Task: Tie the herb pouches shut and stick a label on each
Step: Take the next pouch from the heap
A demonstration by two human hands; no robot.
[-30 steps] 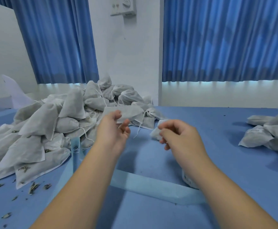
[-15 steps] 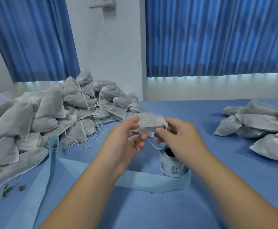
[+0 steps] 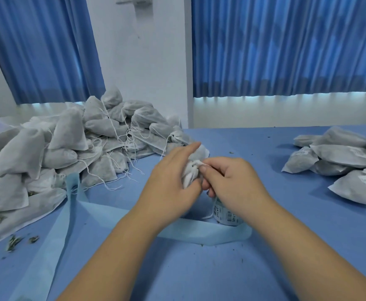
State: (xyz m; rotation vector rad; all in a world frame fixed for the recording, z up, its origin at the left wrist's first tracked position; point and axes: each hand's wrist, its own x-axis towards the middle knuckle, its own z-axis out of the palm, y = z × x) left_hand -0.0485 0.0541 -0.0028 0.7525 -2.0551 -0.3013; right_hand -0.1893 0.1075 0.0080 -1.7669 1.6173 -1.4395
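White pouch (image 3: 202, 152): neck nearest, base away | left hand (image 3: 169, 183), right hand (image 3: 234, 183) gripping

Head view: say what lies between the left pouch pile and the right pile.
The left hand and right hand hold one pouch there, a label roll stands by them, and around them is blue table. The head view shows this.

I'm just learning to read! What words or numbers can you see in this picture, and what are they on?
On the label roll: dark print and barcode-like bars, too blurred to read.
On the labelled pouches at the right: grey sticker print, too small and blurred to read.
On the herb pouch in the middle: no writing shows.
So there is nothing here that can be read for sure.
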